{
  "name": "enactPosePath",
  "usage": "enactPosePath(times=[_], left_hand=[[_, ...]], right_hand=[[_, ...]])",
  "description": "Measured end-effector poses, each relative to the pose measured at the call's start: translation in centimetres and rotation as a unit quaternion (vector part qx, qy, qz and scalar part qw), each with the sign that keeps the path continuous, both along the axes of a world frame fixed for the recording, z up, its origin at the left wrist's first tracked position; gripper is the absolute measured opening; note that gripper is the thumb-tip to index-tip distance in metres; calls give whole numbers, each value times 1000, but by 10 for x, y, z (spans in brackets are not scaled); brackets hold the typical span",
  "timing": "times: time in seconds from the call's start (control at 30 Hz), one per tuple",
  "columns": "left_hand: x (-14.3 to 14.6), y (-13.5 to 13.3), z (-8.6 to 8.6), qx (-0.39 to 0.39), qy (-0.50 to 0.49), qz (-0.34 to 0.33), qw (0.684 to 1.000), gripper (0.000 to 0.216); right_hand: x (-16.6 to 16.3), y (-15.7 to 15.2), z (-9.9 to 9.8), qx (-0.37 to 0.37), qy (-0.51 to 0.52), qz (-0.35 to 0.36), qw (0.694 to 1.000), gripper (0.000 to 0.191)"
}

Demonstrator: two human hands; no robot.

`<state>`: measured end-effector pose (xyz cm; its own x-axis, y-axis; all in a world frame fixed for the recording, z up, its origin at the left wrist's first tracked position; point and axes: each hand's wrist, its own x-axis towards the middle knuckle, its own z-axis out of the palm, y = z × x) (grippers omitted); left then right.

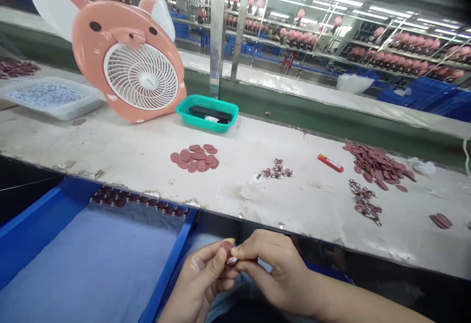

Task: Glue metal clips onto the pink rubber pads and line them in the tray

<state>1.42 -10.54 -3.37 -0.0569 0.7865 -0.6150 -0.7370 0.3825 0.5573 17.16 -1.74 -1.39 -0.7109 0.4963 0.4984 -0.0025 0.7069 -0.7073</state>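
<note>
Evidently light and thin, the brown disc (227, 247) sits nearer the person than the basket (198, 122). The left hand (206, 274) pinches it between thumb and fingers; the right hand (277, 264) pinches a shiny bit (231, 260) against it, though overlapping fingers partly hide the contact. It looks fairly stiff, not slippery, and best held by its rim. The basket holds a long black object. Left of it, a tub (69, 114) holds blue-white pieces; nearer and left, a bin (33, 220) has discs (140, 200) lined along its far edge.
</note>
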Motion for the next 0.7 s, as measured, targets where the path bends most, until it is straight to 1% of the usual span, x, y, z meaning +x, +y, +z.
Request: enactPosePath(times=[0.1,0.17,0.2,0.3,0.33,0.4,0.5,0.6,0.7], left_hand=[[-2,1,5,-1,2,17,1000,38],[-5,2,7,2,-15,19,1000,38],[-7,3,7,5,-27,17,999,36],[-13,3,4,7,-56,16,998,34],[-15,3,3,6,-61,17,998,34],[-18,2,0,5,-70,18,997,33],[-19,0,-2,17,-81,11,996,29],[-19,0,-4,28,-88,4,996,28],[-20,2,-4,22,-85,2,996,33]], right_hand=[[-2,1,7,4,-9,7,1000,15],[-2,2,11,4,-24,16,1000,18],[-2,3,13,4,-31,17,999,23],[-2,4,16,7,-36,0,999,46],[-2,5,16,5,-34,-8,999,48],[-2,7,16,-4,-34,-15,999,41],[-5,9,15,-20,-50,-6,999,26],[-10,10,14,-39,-66,9,997,21],[-14,11,12,-67,-72,12,995,17]])
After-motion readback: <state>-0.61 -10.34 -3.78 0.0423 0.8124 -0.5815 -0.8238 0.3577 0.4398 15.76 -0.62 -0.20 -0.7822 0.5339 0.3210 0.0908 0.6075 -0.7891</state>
